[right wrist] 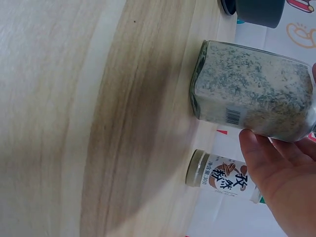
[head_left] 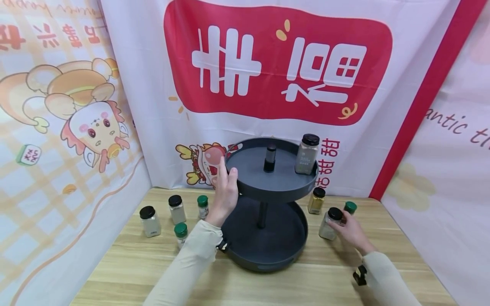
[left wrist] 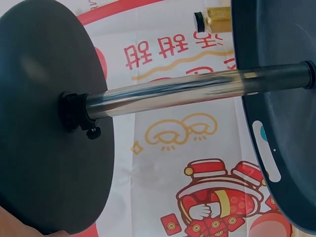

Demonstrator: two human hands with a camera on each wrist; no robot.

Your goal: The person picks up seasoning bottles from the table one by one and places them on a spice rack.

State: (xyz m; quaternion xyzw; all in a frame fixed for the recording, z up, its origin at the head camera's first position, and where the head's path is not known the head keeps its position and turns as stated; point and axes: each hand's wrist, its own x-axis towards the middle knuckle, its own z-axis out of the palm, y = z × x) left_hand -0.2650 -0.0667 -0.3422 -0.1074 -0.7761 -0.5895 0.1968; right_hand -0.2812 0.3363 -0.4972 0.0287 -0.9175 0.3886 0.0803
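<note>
My left hand (head_left: 226,191) rests against the left side of the upper tray (head_left: 275,193) of a dark two-tier rack, with its fingers straight along the rim. A metal post (left wrist: 168,94) joins this tray to the lower one (head_left: 264,265). On the upper tray a black-lidded seasoning jar (head_left: 306,158) stands at the right. To the right of the rack my right hand (head_left: 352,233) grips another black-lidded seasoning jar (right wrist: 252,89), clear-walled and filled with pale, green-flecked seasoning. Just beyond those fingers is a green-capped spice bottle (right wrist: 222,175) with a white label.
Left of the rack stand two black-lidded jars (head_left: 151,225) (head_left: 178,212) and two green-capped bottles (head_left: 203,208) (head_left: 181,233). A yellowish black-lidded jar (head_left: 316,203) is behind the rack's right side. Printed cloths (head_left: 134,85) hang around the wooden table (head_left: 306,289).
</note>
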